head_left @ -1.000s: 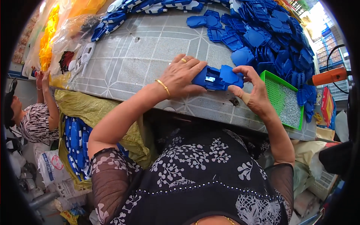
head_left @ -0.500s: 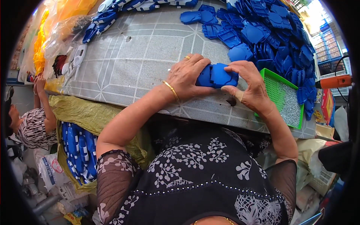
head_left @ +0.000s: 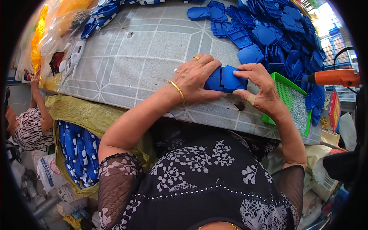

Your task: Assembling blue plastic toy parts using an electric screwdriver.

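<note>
Both hands hold a blue plastic casing [head_left: 230, 79] just above the tabletop, near its front edge. My left hand [head_left: 199, 79] wraps the casing's left end, thumb along the near side and fingers over the far side. At the right end, my right hand [head_left: 261, 87] pinches it between thumb and fingers. A flat cover piece lies over the casing's right part, and a step shows between the two pieces. The casing's underside and left end are hidden. Close to my right wrist stands a green basket [head_left: 271, 121] holding many small silvery screws [head_left: 298, 104].
Loose blue covers [head_left: 268, 35] are heaped at the back right of the grey tiled table [head_left: 153, 50]. An orange electric screwdriver [head_left: 335, 78] hangs at the right. Blue-and-white casings fill a sack [head_left: 78, 103] at lower left. Another person [head_left: 32, 128] is at far left.
The view has shifted slightly. Both hands keep their hold on the casing, with almost no movement of the pieces. The orange screwdriver appears farther into view.
</note>
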Tool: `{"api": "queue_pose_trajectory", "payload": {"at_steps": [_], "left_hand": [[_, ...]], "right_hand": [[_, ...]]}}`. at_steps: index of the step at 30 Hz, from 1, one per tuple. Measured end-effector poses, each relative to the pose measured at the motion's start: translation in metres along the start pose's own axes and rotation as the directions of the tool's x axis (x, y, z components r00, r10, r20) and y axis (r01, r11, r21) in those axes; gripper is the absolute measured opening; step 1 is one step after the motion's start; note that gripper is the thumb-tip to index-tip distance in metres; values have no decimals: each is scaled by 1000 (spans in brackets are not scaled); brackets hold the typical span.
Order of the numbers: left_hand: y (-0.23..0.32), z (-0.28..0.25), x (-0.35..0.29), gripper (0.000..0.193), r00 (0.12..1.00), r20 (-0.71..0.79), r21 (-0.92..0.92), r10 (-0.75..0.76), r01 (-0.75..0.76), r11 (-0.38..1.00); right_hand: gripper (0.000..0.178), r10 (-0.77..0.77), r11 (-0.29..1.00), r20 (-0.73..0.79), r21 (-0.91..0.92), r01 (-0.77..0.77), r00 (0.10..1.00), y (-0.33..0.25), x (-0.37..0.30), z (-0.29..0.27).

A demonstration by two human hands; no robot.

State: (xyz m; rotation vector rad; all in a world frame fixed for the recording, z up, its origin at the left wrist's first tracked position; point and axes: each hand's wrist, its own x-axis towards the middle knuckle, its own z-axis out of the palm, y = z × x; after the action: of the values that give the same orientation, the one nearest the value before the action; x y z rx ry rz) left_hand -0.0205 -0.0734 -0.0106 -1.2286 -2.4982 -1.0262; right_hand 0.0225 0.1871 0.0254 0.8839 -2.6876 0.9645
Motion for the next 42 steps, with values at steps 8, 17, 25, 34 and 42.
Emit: {"api": "queue_pose_trajectory", "payload": {"at_steps": [8,17,25,34,42], "left_hand": [[0,0,1,71,1000,-11,-4,25,-25,1000],[-2,3,-1,71,998,-22,3,58,-58,998],[-1,2,-1,71,999,5,-3,48,-48,999],[0,4,-1,74,997,6,46,75,-75,996],[20,0,5,67,995,92,74,-44,37,997]], "right_hand": [[53,-95,995,74,12,95,993,4,4,-7],[52,-139,985,109,-85,149,984,0,5,-9],[52,-124,983,87,-122,134,989,3,0,-3],[55,-198,938,131,-263,226,972,-1,4,0],[54,-186,947,91,-250,203,978,-2,-8,9]]}}
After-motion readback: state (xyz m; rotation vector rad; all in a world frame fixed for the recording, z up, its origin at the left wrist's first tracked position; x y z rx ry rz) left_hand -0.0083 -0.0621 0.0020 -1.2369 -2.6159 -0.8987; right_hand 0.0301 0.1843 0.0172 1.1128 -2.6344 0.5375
